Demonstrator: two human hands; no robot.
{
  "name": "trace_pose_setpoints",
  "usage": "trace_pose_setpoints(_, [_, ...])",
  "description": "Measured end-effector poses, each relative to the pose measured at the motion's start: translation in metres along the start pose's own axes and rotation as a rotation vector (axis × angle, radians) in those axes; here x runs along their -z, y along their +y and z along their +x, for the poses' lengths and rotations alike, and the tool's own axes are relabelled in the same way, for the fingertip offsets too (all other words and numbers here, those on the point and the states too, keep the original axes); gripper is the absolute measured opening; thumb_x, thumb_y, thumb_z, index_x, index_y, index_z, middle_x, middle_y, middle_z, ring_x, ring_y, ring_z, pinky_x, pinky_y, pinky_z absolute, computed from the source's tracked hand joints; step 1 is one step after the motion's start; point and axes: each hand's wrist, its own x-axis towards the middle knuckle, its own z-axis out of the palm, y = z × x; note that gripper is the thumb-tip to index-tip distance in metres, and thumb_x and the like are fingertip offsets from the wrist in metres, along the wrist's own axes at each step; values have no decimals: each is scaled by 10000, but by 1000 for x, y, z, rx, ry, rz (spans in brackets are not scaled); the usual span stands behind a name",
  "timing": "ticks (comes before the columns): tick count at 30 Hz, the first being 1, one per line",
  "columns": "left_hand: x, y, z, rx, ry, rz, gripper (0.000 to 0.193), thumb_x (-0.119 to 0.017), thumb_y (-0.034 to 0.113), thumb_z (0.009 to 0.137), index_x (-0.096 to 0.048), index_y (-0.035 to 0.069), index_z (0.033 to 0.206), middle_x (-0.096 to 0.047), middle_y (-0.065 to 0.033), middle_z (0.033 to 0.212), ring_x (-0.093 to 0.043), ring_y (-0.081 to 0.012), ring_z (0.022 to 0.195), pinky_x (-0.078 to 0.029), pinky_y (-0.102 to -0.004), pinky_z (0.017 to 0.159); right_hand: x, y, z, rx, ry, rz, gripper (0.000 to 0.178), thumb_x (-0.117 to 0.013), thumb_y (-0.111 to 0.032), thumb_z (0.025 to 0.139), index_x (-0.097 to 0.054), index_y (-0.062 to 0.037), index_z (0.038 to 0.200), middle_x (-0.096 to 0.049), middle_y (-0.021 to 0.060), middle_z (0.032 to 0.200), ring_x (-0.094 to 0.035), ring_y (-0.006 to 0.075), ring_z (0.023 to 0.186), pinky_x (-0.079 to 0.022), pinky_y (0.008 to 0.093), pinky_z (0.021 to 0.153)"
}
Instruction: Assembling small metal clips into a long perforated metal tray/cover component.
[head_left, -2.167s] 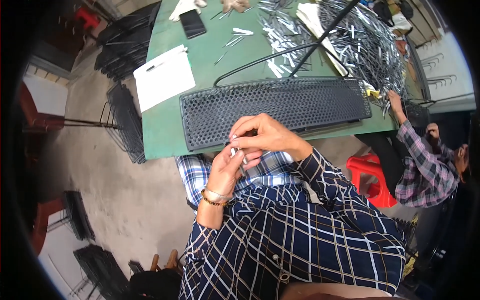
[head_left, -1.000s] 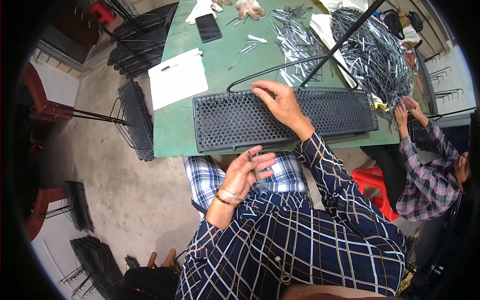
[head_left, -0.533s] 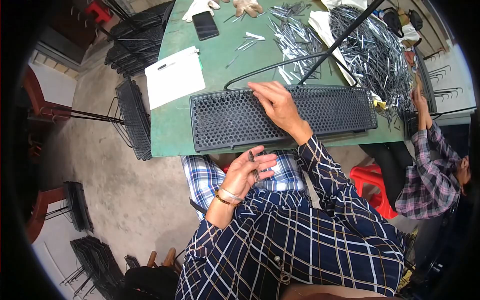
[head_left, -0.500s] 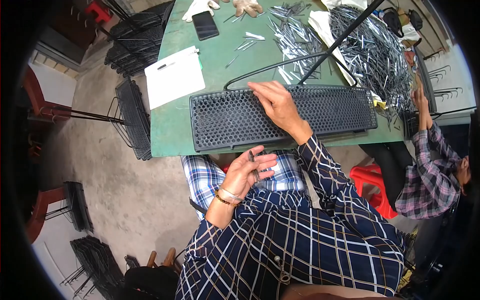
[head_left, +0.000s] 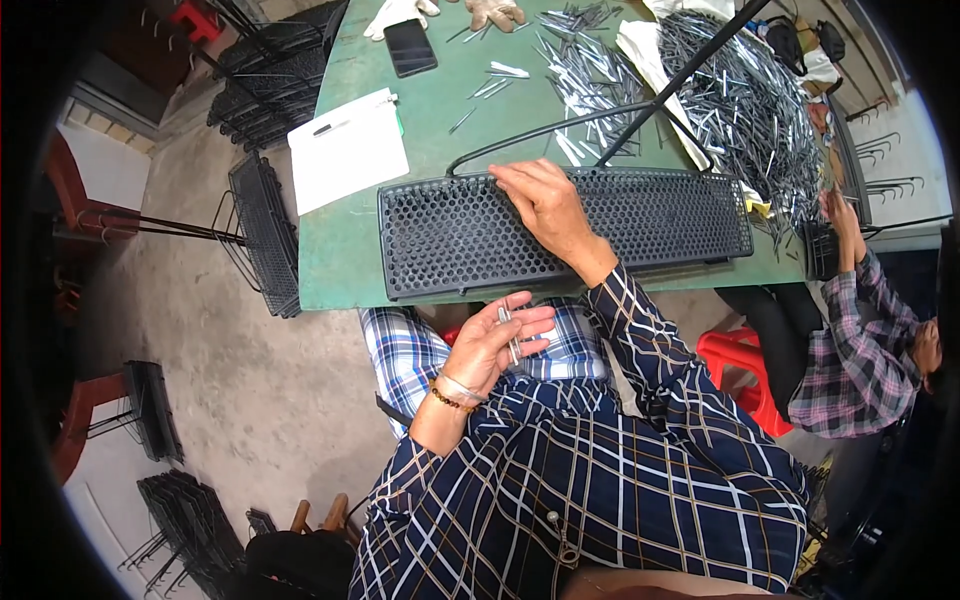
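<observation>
A long black perforated rack [head_left: 440, 240], its face full of round holes, lies along the near edge of the green table. My right hand [head_left: 550, 215] is over its middle, fingers together and fingertips at the far rim. Whatever those fingertips pinch is too small or hidden to make out. Below the rack's near edge, my left hand [head_left: 485, 350] is turned palm up. Several thin metal pins [head_left: 510, 335] lie across its fingers, held by the thumb. A bent black rod frame [head_left: 555, 130] rises behind the rack.
Loose metal strips [head_left: 590, 85] and a big heap [head_left: 745, 110] of them cover the far right. A phone [head_left: 411, 48], gloves [head_left: 495, 14] and white paper with a pen [head_left: 350, 155] lie left. Racks [head_left: 265, 235] stand left. A co-worker [head_left: 850, 360] sits right beside a red stool [head_left: 745, 375].
The pins in my left hand now catch the light and look brighter. My right hand has shifted very slightly left along the rack. The view has moved a touch.
</observation>
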Motion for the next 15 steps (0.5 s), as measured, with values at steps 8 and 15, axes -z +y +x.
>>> trace_pose_setpoints(8, [-1, 3, 0, -35, -19, -4, 481, -459, -22, 877, -291, -74, 1325, -473, -289, 1249, -521, -347, 1147, -469, -412, 951, 7, 3, -2, -48, 18, -62, 198, -617, -73, 819, -634, -17, 1008, -616, 113, 999, -565, 281, 876, -448, 361, 767])
trace_pose_setpoints(15, [-6, 19, -2, -127, -26, 32, 512, -479, -2, 903, -227, -34, 1348, -477, -259, 1254, -526, -313, 1146, -459, -387, 943, 12, -5, 0, -5, 17, -23, 207, -615, -62, 810, -634, -11, 1010, -612, 115, 1013, -570, 281, 921, -448, 363, 812])
